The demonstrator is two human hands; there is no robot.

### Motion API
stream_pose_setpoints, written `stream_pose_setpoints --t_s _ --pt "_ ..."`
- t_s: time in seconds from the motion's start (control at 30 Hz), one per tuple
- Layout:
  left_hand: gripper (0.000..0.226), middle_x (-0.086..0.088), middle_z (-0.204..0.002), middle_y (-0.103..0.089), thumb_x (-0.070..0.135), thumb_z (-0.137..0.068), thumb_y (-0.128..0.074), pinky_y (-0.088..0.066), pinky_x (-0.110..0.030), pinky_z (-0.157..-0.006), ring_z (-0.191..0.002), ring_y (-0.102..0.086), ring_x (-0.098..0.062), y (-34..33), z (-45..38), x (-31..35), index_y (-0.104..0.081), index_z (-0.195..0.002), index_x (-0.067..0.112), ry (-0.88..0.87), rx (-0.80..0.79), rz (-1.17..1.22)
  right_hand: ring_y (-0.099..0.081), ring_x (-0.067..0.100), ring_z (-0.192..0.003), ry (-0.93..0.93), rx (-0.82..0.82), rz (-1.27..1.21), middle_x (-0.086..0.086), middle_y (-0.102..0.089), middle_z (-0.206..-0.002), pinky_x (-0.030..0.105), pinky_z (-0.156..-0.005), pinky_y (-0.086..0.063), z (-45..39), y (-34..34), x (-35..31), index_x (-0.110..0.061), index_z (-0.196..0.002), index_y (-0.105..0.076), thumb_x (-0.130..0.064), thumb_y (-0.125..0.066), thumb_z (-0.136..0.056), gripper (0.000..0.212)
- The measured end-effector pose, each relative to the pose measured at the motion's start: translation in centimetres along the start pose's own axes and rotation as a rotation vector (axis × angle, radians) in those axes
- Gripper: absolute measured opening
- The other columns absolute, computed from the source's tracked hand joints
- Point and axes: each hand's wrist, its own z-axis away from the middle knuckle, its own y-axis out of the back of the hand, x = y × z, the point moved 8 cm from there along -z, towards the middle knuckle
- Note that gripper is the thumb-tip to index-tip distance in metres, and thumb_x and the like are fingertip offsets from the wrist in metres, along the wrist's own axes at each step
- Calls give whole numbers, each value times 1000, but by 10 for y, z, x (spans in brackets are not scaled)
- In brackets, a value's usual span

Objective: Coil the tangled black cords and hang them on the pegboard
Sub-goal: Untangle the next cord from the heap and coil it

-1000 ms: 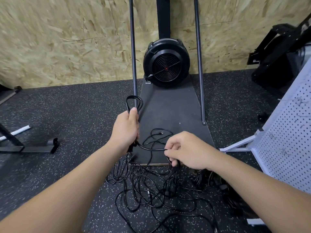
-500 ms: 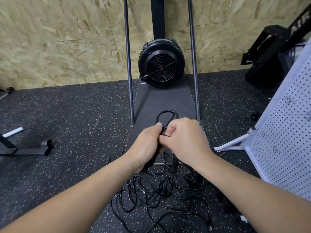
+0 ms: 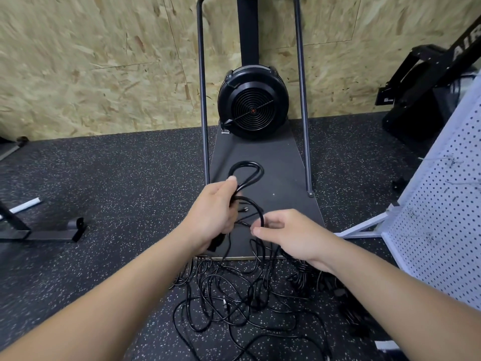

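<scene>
At the far left a black metal frame foot [image 3: 39, 230] lay on the speckled rubber floor [image 3: 117, 178], untouched. Nearer the middle, the left hand [image 3: 212, 217] gripped a small coil of black cord [image 3: 246, 173], whose loops stood up above the fist over the grey base plate [image 3: 281, 162] of the fan machine [image 3: 252, 105]. Half a second earlier both hands had been pressed together at that coil; now the right hand [image 3: 291, 233] had drawn back toward the right, its fingers curled and pinching the next length of cord, which arched from the coil to its fingertips. That suggested one more loop had just been laid into the left fist and another was being measured out. Below the hands, most of the tangled cords [image 3: 234, 303] still sprawled on the floor, so the coiling looked barely begun. At the far right the white pegboard [image 3: 442, 217] leaned on its stand, with no cord seen hanging on it yet
</scene>
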Motion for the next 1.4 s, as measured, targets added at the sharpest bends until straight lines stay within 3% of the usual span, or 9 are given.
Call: stream_pose_setpoints --t_s 0.1,0.23,0.37,0.47,0.7,0.93,1.07,1.27,1.4 --pt "64 -5 -62 -20 52 -117 -41 -13 -31 -51 -58 -12 -20 4 2 1 -38 -86 -4 -12 33 3 -76 9 -112 7 21 27 -11 -83 -108 38 -114 -51 -2 3 1 -27 -104 -85 -42 -75 -103 18" --pt "62 -3 -70 -18 70 -104 -57 -14 -31 -52 -59 -14 -21 10 6 6 -23 -86 22 -21 83 5 -80 32 -98 3 133 -110 2 -84 -95 47 -92 -63 -1 13 -9 -11 -96 -82 -27 -66 -108 26" --pt "50 16 -70 -60 62 -87 -85 -43 -32 -60 -59 -53 -11 18 4 11 -54 -79 23 -168 141 -241 -78 38 -84 141 343 -162 5 -81 -86 44 -75 -69 14 35 -43 -12 -90 -82 -24 -67 -108 26" --pt "61 27 -97 -74 66 -67 -98 -50 -22 -79 -82 -64 6 6 7 9 -68 -110 34 -225 107 -398 -76 33 -64 310 443 -89 5 -78 -76 45 -62 -68 29 51 -72 -15 -84 -81 -22 -70 -106 26" --pt "59 10 -82 -53 49 -74 -101 -47 -31 -73 -75 -50 -6 -39 18 5 -51 -103 34 -360 -74 -401 -77 30 -59 379 563 -178 8 -76 -72 60 -65 -66 45 77 -85 -10 -82 -82 -22 -74 -104 26" --pt "16 -11 -74 -68 37 -107 -72 -52 -45 -72 -68 -63 -34 -52 25 -3 -57 -110 40 -364 -97 -294 -70 6 -88 518 816 210 -14 -73 -97 38 -85 -59 60 86 -92 -30 -96 -80 -27 -80 -98 3" --pt "13 5 -69 -63 33 -109 -70 -46 -37 -66 -62 -54 -24 -51 27 -2 -65 -121 29 -377 -93 -302 -72 5 -106 366 545 55 -11 -75 -115 35 -100 -55 34 76 -76 -30 -130 -68 -37 -64 -108 23" --pt "35 22 -71 -61 25 -113 -64 -44 -23 -73 -70 -55 1 -58 25 -5 -66 -78 30 -310 -195 -386 -70 19 -86 315 403 -367 2 -70 -90 39 -74 -65 21 53 -68 -22 -122 -78 -12 -48 -115 32" --pt "38 -18 -59 -52 29 -114 -61 -61 -41 -73 -74 -75 -37 -64 31 -12 -66 -96 -5 -110 -365 -147 -57 18 -77 302 270 -556 2 -61 -89 44 -71 -48 15 45 -67 -20 -125 -78 -11 -44 -116 37"
